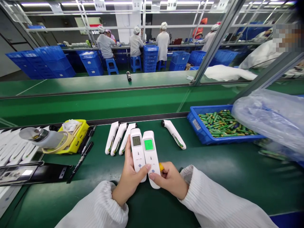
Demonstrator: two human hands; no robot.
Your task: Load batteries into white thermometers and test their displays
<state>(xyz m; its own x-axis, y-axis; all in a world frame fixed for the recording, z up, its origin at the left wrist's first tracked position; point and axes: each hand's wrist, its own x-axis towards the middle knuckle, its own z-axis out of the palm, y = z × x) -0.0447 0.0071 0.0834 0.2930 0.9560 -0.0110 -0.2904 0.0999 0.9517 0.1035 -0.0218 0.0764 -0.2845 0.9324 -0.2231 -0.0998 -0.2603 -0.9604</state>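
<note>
My left hand (132, 179) is closed around a white infrared thermometer (137, 152) with a grey display showing characters. Its thumb reaches across to the button area of a second thermometer (151, 153), whose display glows green. That one is gripped by my right hand (169, 180), thumb on the lower front. Something yellow (161, 167) shows at the right fingers; whether it is worn or held I cannot make out. Both thermometers stand side by side, displays towards me. Behind them lie three more thermometers (120, 137) on the left and a single thermometer (174, 134) on the right.
A blue bin (201, 137) of green batteries stands at the right, beside a clear plastic bag (270, 114). At left are a yellow basket (80, 139), pens (82, 160), a white bottle (51, 139) and rows of thermometers (11, 147). Co-workers sit beyond the green conveyor (99, 83).
</note>
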